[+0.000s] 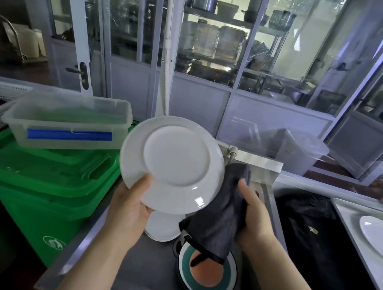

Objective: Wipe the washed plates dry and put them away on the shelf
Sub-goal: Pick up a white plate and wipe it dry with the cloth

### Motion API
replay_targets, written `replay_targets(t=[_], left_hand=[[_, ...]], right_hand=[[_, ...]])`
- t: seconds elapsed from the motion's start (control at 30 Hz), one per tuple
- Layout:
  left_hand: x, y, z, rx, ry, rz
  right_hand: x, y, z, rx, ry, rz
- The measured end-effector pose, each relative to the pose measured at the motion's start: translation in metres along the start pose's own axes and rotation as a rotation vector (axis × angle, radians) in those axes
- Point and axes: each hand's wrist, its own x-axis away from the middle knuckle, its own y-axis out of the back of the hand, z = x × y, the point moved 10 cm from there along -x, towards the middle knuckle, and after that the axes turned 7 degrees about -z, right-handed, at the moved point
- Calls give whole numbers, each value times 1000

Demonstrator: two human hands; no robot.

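White plate stands tilted, underside facing the camera — left hand grips its lower rim, right hand just beside clutches a dark cloth against its edge.

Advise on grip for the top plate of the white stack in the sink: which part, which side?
Take the stack by the near-right rim, coming down from above. The plates lie flat, so only the edge offers a pinch. The left hand and the held plate cover its far and left parts. The cloth in the right hand hangs close beside it.
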Motion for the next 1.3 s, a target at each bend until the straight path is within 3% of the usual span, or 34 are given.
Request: replay_targets(t=[0.1,0.27,0.4,0.5,0.6,0.7,0.8,0.9,0.97,1.03,1.13,1.23,1.3], left_hand=[[1,-8,9,31,36,81],[1,-17,23,28,131,217],[12,-27,37,-111,369,481],[13,-31,22,-13,453,638],[-5,-26,5,145,524,504],[-29,-12,0,-197,439,343],[-28,-19,-6,-403,429,370],[-33,-14,-10,-459,344,279],[-35,-13,-9,-436,298,230],[-32,-24,-11,-405,255,262],[-30,-44,-23,-411,118,278],[-26,-64,-34,-395,-55,259],[-24,-70,-45,-394,-176,175]], right_hand=[[3,-16,-5,36,-80,64],[4,-23,9,11,2,196],[12,-30,39,-7,170,291],[15,-28,43,-3,66,295],[19,-26,41,0,-2,300],[19,-26,34,33,-51,291],[19,-22,30,60,-69,279],[9,0,43,168,115,51],[4,23,61,232,307,-179],[10,29,87,358,551,-291],[28,4,113,620,879,-226],[39,-29,113,932,1085,-148],[46,-37,107,973,1136,-154]])
